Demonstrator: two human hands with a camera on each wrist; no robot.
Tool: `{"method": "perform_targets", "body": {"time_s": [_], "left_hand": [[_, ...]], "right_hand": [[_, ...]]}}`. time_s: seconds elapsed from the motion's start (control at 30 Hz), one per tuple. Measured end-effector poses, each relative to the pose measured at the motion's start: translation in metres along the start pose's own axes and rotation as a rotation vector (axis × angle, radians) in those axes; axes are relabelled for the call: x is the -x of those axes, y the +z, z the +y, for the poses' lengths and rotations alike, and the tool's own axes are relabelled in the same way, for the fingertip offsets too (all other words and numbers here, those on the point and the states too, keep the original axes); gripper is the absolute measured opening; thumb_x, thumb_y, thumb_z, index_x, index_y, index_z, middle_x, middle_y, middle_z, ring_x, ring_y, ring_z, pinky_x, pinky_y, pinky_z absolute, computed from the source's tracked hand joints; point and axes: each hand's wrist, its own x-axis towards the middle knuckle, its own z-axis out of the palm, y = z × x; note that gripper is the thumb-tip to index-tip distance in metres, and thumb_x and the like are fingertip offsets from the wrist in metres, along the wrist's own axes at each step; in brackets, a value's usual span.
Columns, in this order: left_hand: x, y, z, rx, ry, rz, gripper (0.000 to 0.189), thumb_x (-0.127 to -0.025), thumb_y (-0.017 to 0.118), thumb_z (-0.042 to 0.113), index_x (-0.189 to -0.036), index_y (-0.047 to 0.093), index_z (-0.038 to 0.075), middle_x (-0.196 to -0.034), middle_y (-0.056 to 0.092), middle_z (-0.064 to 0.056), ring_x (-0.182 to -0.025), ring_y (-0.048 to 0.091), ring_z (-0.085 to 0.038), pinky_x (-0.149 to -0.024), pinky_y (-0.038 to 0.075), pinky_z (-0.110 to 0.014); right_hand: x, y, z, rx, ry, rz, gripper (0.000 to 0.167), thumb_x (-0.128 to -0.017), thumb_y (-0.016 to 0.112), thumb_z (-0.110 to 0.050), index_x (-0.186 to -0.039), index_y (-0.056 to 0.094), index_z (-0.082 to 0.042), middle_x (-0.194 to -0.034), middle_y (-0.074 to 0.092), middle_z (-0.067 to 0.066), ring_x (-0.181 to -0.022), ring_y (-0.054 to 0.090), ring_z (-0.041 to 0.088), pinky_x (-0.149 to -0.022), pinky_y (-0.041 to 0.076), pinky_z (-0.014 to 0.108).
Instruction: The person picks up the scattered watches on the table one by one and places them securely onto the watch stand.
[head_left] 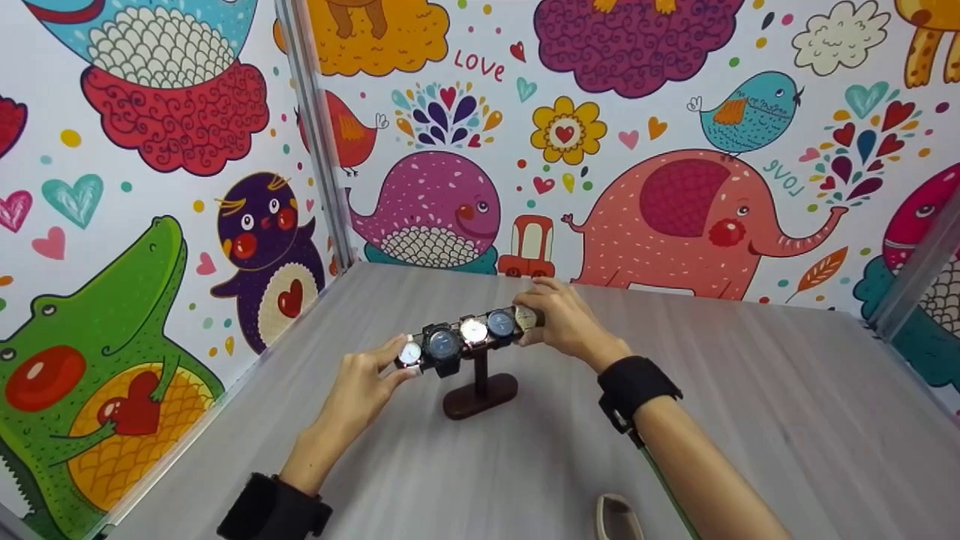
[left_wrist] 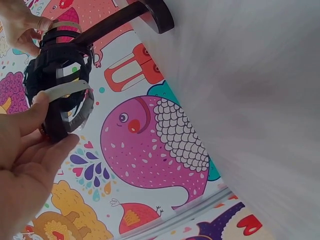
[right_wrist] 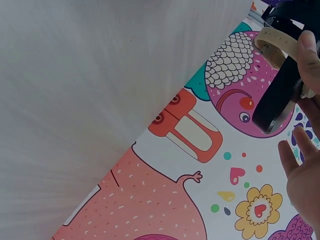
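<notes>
A dark brown T-shaped watch stand (head_left: 481, 384) rests on the table, with several watches side by side along its crossbar. At the left end, my left hand (head_left: 358, 381) pinches the white-strapped watch (head_left: 409, 352) between thumb and fingers. My right hand (head_left: 564, 319) grips the opposite end, at the gold-faced watch (head_left: 527, 317); its thumb (right_wrist: 308, 52) presses there in the right wrist view. Between the hands sit a chunky black watch (head_left: 441, 343), a white-faced watch (head_left: 474, 330) and a blue-faced watch (head_left: 500, 324). A dark strap (right_wrist: 277, 97) hangs by the right hand.
A beige-rimmed, dark oval thing (head_left: 619, 517) lies at the table's near edge, partly cut off. Cartoon-printed walls (head_left: 457, 210) stand behind and to the left of the grey table (head_left: 750, 420). Black bands (head_left: 637, 386) circle both wrists.
</notes>
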Motion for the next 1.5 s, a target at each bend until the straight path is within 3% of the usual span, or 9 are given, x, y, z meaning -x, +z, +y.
{"method": "perform_targets", "body": {"time_s": [0.47, 0.67, 0.77, 0.87, 1.0, 1.23, 1.5], "left_hand": [[0.004, 0.010, 0.005, -0.005, 0.001, -0.010, 0.047, -0.079, 0.081, 0.004, -0.121, 0.066, -0.010, -0.122, 0.066, -0.029, -0.111, 0.066, -0.044, -0.091, 0.058, -0.049], [0.001, 0.013, 0.012, -0.004, 0.005, -0.037, 0.053, -0.079, 0.081, 0.003, -0.126, 0.062, -0.011, -0.128, 0.061, -0.030, -0.116, 0.063, -0.045, -0.096, 0.055, -0.049], [0.001, 0.013, 0.018, -0.011, 0.042, 0.000, 0.058, -0.079, 0.081, 0.001, -0.131, 0.058, -0.011, -0.133, 0.057, -0.032, -0.119, 0.061, -0.046, -0.100, 0.053, -0.049], [0.001, 0.014, 0.029, -0.015, 0.118, 0.051, 0.059, -0.080, 0.080, 0.000, -0.132, 0.056, -0.012, -0.135, 0.055, -0.035, -0.121, 0.059, -0.049, -0.102, 0.051, -0.052], [0.000, 0.019, 0.051, 0.017, 0.225, 0.069, 0.053, -0.080, 0.078, -0.002, -0.128, 0.059, -0.013, -0.134, 0.056, -0.036, -0.117, 0.062, -0.048, -0.101, 0.052, -0.052], [0.002, 0.038, 0.085, 0.089, 0.341, -0.036, 0.044, -0.082, 0.077, -0.003, -0.123, 0.064, -0.012, -0.130, 0.061, -0.032, -0.121, 0.062, -0.044, -0.101, 0.054, -0.044], [0.007, 0.063, 0.112, 0.109, 0.424, -0.221, 0.041, -0.084, 0.077, 0.001, -0.122, 0.066, -0.009, -0.123, 0.068, -0.025, -0.116, 0.067, -0.037, -0.100, 0.056, -0.039]], "right_hand": [[0.016, -0.001, 0.004, 0.016, 0.033, -0.006, 0.052, -0.074, 0.089, -0.017, -0.122, 0.070, -0.011, -0.131, 0.068, 0.010, -0.142, 0.043, 0.038, -0.115, 0.036, 0.061], [0.027, -0.009, 0.005, 0.003, 0.059, -0.002, 0.072, -0.074, 0.090, -0.030, -0.137, 0.062, -0.010, -0.142, 0.060, 0.012, -0.148, 0.035, 0.039, -0.119, 0.032, 0.063], [0.035, -0.017, 0.001, -0.010, 0.051, 0.015, 0.082, -0.075, 0.088, -0.036, -0.145, 0.053, -0.010, -0.149, 0.053, 0.014, -0.149, 0.032, 0.039, -0.120, 0.029, 0.064], [0.045, -0.026, -0.003, -0.011, 0.055, 0.037, 0.084, -0.078, 0.085, -0.039, -0.148, 0.049, -0.011, -0.151, 0.049, 0.015, -0.147, 0.036, 0.039, -0.118, 0.032, 0.065], [0.064, -0.038, -0.013, -0.012, 0.137, 0.034, 0.078, -0.084, 0.080, -0.040, -0.149, 0.048, -0.012, -0.150, 0.049, 0.015, -0.142, 0.041, 0.036, -0.117, 0.036, 0.064], [0.097, -0.054, -0.044, -0.012, 0.244, 0.041, 0.067, -0.092, 0.069, -0.044, -0.147, 0.051, -0.011, -0.142, 0.055, 0.015, -0.131, 0.052, 0.034, -0.107, 0.049, 0.056], [0.140, -0.071, -0.056, -0.091, 0.283, 0.192, 0.053, -0.091, 0.073, -0.027, -0.138, 0.060, -0.006, -0.122, 0.066, 0.015, -0.107, 0.065, 0.030, -0.087, 0.061, 0.047]]}}
